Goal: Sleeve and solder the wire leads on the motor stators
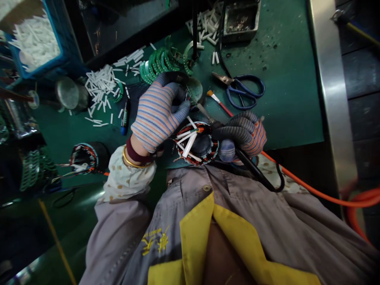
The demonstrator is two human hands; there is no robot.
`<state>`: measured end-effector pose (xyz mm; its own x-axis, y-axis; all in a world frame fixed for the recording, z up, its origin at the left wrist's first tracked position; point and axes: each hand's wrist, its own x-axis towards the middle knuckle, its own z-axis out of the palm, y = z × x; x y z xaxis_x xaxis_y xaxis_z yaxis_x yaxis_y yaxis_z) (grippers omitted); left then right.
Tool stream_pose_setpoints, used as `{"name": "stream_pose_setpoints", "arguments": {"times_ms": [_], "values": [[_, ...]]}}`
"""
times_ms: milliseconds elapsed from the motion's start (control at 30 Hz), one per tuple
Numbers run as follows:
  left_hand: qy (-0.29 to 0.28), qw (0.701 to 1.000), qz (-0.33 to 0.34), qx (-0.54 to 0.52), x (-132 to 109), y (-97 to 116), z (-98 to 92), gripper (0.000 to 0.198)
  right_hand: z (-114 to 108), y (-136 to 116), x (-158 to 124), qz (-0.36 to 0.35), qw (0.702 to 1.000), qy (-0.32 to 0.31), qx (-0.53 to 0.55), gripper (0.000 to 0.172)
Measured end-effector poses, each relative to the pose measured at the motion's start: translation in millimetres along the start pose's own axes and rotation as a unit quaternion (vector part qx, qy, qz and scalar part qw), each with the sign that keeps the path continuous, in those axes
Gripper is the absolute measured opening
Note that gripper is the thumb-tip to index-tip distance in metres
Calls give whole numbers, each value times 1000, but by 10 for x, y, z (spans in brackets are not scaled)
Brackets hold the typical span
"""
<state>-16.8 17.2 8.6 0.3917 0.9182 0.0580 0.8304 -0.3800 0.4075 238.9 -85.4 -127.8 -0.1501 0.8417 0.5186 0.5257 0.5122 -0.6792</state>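
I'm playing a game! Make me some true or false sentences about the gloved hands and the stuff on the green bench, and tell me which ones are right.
1. The left hand wears a striped glove. True.
2. The scissors have red handles. False: their handles are blue.
3. The right hand is bare. False: it wears a glove and grips a black-handled tool.
4. White tubes lie in a pile on the green bench. True.
5. A wire-wound stator sits between the hands. True.
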Motion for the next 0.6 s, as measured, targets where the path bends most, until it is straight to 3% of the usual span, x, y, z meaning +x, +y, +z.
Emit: {"name": "stream_pose_setpoints", "arguments": {"times_ms": [100, 167, 300, 367, 500, 600], "values": [[15, 1000, 0, 14, -27, 43, 6, 6, 23, -34, -3, -18, 999, 42, -6, 47], [14, 1000, -4, 11, -41, 64, -1, 8, 56, -79, 29, 10, 996, 75, -43, 58], [20, 1000, -16, -10, -61, 48, 50, 15, 95, -169, 318, 35, 990, 112, -79, 73], [39, 999, -12, -12, -56, -11, 144, 20, 96, -199, 551, 30, 990, 79, -112, 64], [49, 998, -31, -21, -19, -163, 376, 34, 103, -225, 863, 18, 977, 1, -211, 25], [32, 997, -60, -28, -20, -171, 415, 35, 117, -216, 883, -22, 970, 27, -239, 26]]}}
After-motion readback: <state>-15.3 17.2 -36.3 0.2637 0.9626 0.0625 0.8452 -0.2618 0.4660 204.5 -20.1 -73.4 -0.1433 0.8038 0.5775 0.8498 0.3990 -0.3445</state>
